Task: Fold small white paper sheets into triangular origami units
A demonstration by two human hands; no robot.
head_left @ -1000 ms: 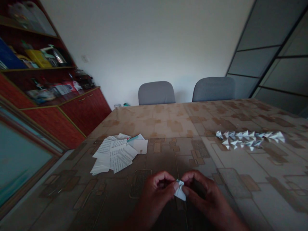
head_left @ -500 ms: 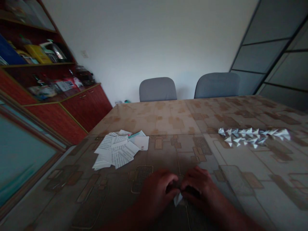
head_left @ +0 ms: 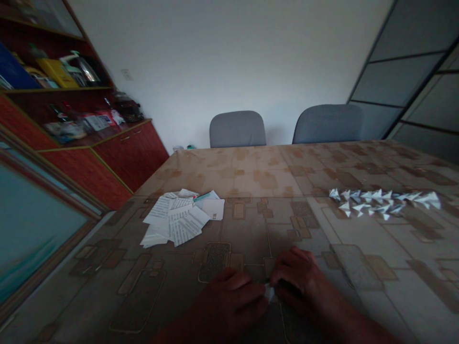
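Observation:
Close to the table's near side, a small folded piece of white paper point(head_left: 268, 291) shows between my two hands. My left hand point(head_left: 233, 298) has its fingers curled and pinches the paper from the left. From the right, my right hand point(head_left: 296, 274) grips the same paper with its fingertips. Most of the paper is covered by the fingers, so its full shape is hidden. A loose pile of printed paper sheets point(head_left: 186, 224) lies to the left, beyond my left hand. Several folded paper pieces point(head_left: 380, 199) stand in rows at the far right.
A patterned cloth covers the table point(head_left: 251, 177). Two grey chairs, a left one point(head_left: 237, 129) and a right one point(head_left: 328, 124), stand behind its far edge. A red wooden cabinet point(head_left: 125, 157) with filled shelves is at the left.
My left hand has come lower and turned, its fingers now closing over more of the folded paper. My right hand stays nearly in place. The whole view has shifted slightly.

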